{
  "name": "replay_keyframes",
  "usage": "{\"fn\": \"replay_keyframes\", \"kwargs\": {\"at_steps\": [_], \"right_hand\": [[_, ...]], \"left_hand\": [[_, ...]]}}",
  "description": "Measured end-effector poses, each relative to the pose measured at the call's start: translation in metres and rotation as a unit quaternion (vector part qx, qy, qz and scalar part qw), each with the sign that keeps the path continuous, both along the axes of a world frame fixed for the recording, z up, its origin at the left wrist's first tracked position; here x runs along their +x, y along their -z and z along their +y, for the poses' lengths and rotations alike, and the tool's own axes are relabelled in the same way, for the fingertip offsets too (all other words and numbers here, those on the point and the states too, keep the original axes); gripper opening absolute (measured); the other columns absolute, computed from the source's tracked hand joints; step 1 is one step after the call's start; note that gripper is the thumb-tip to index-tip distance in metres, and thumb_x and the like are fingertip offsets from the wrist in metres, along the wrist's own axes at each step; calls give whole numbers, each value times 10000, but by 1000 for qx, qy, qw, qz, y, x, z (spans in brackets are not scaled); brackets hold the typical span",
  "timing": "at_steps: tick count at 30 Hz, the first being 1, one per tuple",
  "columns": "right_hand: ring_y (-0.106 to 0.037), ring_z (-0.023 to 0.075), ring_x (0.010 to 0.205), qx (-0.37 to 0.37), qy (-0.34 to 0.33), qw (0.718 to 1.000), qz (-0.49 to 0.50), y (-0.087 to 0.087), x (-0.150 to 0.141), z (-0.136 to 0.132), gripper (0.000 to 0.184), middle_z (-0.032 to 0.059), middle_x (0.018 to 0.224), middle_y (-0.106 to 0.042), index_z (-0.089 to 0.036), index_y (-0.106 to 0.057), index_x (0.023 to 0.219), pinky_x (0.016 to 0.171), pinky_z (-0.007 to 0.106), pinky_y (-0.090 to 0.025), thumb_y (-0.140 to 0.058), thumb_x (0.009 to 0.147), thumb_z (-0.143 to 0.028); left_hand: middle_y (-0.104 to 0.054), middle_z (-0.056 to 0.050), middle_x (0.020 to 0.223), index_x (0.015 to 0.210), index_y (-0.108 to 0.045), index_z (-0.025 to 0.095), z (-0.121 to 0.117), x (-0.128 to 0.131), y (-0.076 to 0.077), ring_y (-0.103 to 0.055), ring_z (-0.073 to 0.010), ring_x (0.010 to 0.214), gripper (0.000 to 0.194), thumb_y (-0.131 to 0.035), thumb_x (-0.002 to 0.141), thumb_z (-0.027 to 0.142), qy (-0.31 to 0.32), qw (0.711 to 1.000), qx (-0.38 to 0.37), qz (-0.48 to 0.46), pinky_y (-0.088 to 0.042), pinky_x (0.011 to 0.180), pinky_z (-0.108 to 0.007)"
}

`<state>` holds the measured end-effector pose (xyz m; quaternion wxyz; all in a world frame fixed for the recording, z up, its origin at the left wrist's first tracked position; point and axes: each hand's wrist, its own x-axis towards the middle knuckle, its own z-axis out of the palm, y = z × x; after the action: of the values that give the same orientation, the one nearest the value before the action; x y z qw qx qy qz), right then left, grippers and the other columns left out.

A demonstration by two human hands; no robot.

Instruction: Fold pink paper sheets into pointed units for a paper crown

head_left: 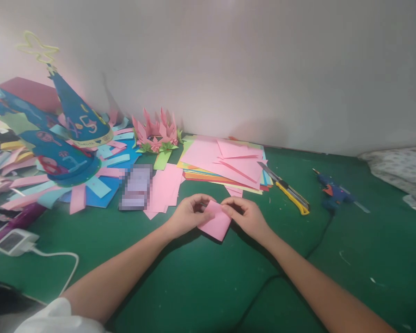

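A small square of folded pink paper point(217, 225) is held between both hands, just above the green table. My left hand point(191, 213) pinches its left edge, thumb on top and fingers behind. On the other side my right hand point(247, 213) grips the upper right edge with thumb and fingertips. The fingers behind the paper are partly hidden. Past the hands lies a stack of coloured sheets point(225, 162), pink ones on top. Several loose pink sheets point(166, 187) rest to its left.
A yellow box cutter point(293, 196) with its blade out and a blue glue gun point(336, 194) with a cord lie to the right. At left are a phone point(136, 187), blue paper cone hats point(79, 111), a pink paper crown point(156, 132) and a white charger point(15, 241) with its cable.
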<state>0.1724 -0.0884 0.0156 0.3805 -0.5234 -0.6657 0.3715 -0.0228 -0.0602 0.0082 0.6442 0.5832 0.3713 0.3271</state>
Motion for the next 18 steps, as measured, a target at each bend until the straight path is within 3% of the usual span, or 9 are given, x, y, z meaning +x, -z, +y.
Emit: {"fn": "replay_keyframes", "kwargs": {"at_steps": [10,18], "right_hand": [[-558,145,633,-1,1,1000,-10,-5,-3,-1,206,14,702,-647,-184,-636,733,577,250,-428,-577,814,-364],[-557,144,640,8,-1,1000,-20,-3,-4,-1,191,8,702,-649,-187,-641,737,583,247,-420,-574,820,-346]], "left_hand": [[-622,-16,769,821,-615,135,-1,3,0,-557,-92,646,290,-703,721,392,-17,1000,-26,-1,-443,605,-213],[-631,-14,726,766,-625,131,-1,3,0,-549,-93,616,284,-714,703,393,-38,999,-14,19,-437,587,-217]]}}
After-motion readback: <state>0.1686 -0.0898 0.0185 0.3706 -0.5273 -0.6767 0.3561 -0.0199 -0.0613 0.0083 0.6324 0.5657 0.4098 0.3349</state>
